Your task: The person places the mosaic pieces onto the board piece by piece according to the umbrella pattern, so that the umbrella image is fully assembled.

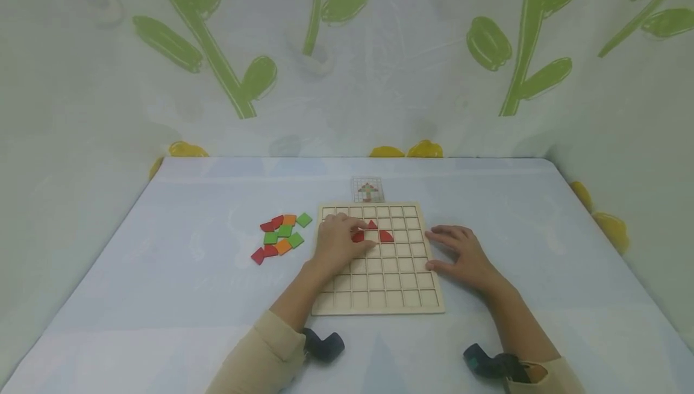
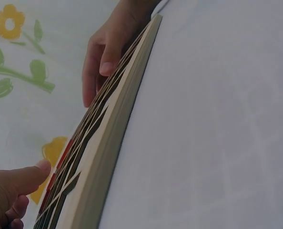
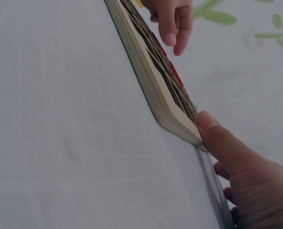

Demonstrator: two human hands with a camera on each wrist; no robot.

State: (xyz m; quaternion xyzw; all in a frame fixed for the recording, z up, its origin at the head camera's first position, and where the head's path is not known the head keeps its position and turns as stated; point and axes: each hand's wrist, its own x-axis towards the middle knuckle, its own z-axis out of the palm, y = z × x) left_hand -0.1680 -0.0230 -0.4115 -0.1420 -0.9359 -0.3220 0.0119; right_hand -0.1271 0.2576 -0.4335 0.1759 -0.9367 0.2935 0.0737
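Observation:
A pale wooden grid board (image 1: 385,282) lies on the table with three red pieces in view in its upper cells. One is a red triangle (image 1: 372,225); a red quarter-round piece (image 1: 386,236) sits below it to the right. Another red piece (image 1: 358,237) shows between the thumb and forefinger of my left hand (image 1: 338,242). That hand is over the board's upper left, thumb and forefinger spread apart with nothing pinched. Beside the right edge, my right hand (image 1: 463,256) has its fingers extended, thumb tip at the rim; the right wrist view shows the thumb (image 3: 222,143) against the board's corner.
Left of the board lie loose red, orange and green pieces (image 1: 285,231). A small card (image 1: 368,190) with a gridded, tree-like coloured pattern lies just beyond the far edge. A wall with painted leaves (image 1: 347,4) stands behind the table.

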